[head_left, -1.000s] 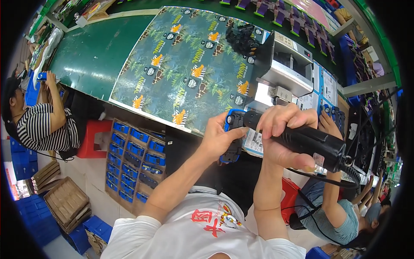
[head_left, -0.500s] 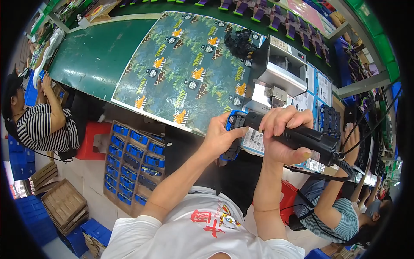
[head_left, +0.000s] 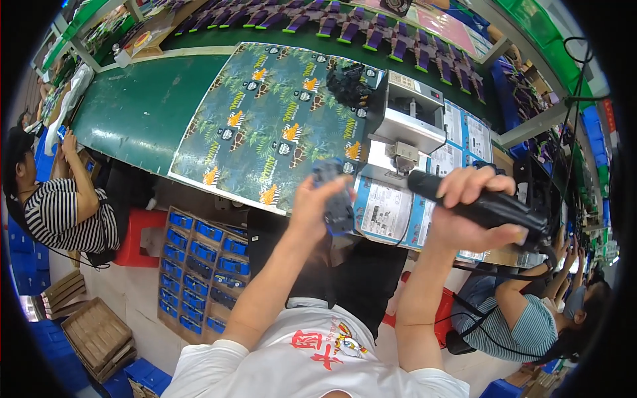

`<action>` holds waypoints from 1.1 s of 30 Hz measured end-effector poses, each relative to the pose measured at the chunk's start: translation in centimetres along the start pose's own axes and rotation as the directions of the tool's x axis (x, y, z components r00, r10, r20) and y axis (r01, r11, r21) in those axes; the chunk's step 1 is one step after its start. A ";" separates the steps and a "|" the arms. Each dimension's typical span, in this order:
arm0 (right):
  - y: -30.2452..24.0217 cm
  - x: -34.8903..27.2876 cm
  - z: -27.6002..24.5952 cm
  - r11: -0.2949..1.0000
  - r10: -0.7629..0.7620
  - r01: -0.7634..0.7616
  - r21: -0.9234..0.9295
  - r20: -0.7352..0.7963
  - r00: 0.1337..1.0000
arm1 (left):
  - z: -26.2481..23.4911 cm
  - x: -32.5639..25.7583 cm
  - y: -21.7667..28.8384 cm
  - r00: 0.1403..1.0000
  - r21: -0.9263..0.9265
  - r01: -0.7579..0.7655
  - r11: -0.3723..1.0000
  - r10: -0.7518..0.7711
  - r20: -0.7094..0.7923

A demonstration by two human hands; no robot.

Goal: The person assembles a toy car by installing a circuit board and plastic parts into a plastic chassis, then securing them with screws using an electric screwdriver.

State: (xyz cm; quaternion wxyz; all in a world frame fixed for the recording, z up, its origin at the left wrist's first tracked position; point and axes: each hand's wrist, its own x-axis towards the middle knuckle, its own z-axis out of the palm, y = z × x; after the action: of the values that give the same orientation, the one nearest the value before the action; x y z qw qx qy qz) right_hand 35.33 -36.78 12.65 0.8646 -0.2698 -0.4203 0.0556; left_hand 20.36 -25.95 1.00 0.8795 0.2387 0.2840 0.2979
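Observation:
My left hand (head_left: 309,207) is closed round a toy car (head_left: 340,213), its black underside showing and a blue edge along it; motion blurs it a little. It is held above the table's front edge. In my right hand (head_left: 472,199) is a black electric screwdriver (head_left: 499,213) with a cable at its rear end. The fingers wrap its body, and its front end points left toward a silver screw feeder (head_left: 415,123). The screwdriver's front end is close to the feeder's small front block (head_left: 405,154); whether they touch I cannot tell. Screwdriver and car are apart.
A patterned sheet (head_left: 265,126) covers part of the green table (head_left: 139,99), with a black heap (head_left: 348,85) beside the feeder. A divided cardboard tray (head_left: 206,272) of blue cars stands lower left. Co-workers sit left (head_left: 56,202) and right (head_left: 521,325). Purple pieces (head_left: 371,33) line the far side.
The screwdriver has come away from the toy car and moved right, its front end now near the feeder. My left hand has shifted slightly left with the car, which has turned.

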 end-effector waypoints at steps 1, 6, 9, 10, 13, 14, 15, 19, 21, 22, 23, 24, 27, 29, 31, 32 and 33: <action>-0.3 0.8 -0.7 0.999 -0.011 0.011 -0.049 0.006 1.000 | -0.6 0.4 0.2 1.000 -0.078 -0.004 0.997 0.006 0.025; 1.5 2.0 -2.0 0.980 0.081 -0.079 -0.184 0.004 0.997 | -0.8 0.1 0.3 0.987 0.030 -0.061 0.998 0.056 0.148; 2.6 1.8 -2.0 0.959 0.126 -0.123 -0.256 -0.006 0.992 | -0.3 0.1 0.4 0.987 0.086 -0.070 0.994 0.057 0.150; 2.8 1.7 -1.7 0.961 0.090 -0.078 -0.265 0.034 0.995 | -0.2 0.2 0.3 0.987 0.088 -0.064 0.994 0.050 0.151; 3.1 1.5 -0.4 0.932 0.160 -0.161 -0.324 -0.028 0.987 | -0.1 0.4 0.4 0.994 0.001 -0.060 0.998 0.059 0.094; 3.5 2.0 -0.3 0.919 0.172 -0.166 -0.357 -0.016 0.985 | -0.1 0.5 0.6 0.994 -0.028 -0.067 0.997 0.069 0.083; 3.7 2.4 0.0 0.905 0.184 -0.171 -0.390 -0.004 0.983 | -0.1 0.5 0.7 0.994 -0.057 -0.075 0.996 0.079 0.072; 3.6 1.8 -0.3 0.824 0.340 -0.342 -0.451 -0.088 0.936 | -0.5 0.8 0.0 0.992 -0.051 -0.083 0.995 0.087 0.087; 2.8 -0.3 -1.2 0.875 0.417 -0.435 -0.215 -0.123 0.900 | -0.8 0.8 -0.1 0.989 -0.032 -0.100 0.994 0.103 0.105; 1.8 -0.9 -1.1 0.898 0.405 -0.418 -0.135 -0.113 0.907 | -0.6 1.0 -0.1 0.989 -0.027 -0.095 0.995 0.098 0.109; 1.1 -1.4 -0.4 0.913 0.407 -0.408 0.001 -0.086 0.909 | -0.5 1.0 -0.1 0.987 -0.004 -0.110 0.994 0.110 0.116; 0.8 -1.9 0.1 0.931 0.364 -0.364 0.029 -0.006 0.931 | -0.6 0.9 -0.1 0.989 -0.002 -0.111 0.994 0.111 0.101; 0.3 -3.2 1.6 0.915 0.385 -0.390 0.099 0.072 0.920 | -0.4 0.8 0.1 0.990 -0.027 -0.102 0.994 0.104 0.094; 0.4 -3.9 2.3 0.901 0.413 -0.417 0.116 0.062 0.909 | -0.4 0.9 0.2 0.991 -0.020 -0.099 0.995 0.100 0.093; 0.9 -4.5 2.6 0.917 0.393 -0.397 0.044 0.081 0.916 | -0.3 0.8 0.1 0.990 -0.016 -0.099 0.995 0.100 0.094; 1.1 -4.6 2.5 0.911 0.405 -0.410 0.039 0.092 0.910 | -0.3 0.8 0.1 0.992 -0.007 -0.098 0.995 0.099 0.083; 1.2 -4.7 2.5 0.911 0.406 -0.411 0.040 0.094 0.909 | -0.3 0.8 0.1 0.993 0.001 -0.097 0.995 0.097 0.072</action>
State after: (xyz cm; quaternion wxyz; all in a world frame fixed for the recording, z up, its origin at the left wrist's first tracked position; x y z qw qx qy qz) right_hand 30.56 -36.18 9.98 0.8231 -0.3233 -0.3886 0.2587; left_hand 20.65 -25.33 0.59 0.8731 0.2648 0.2412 0.3309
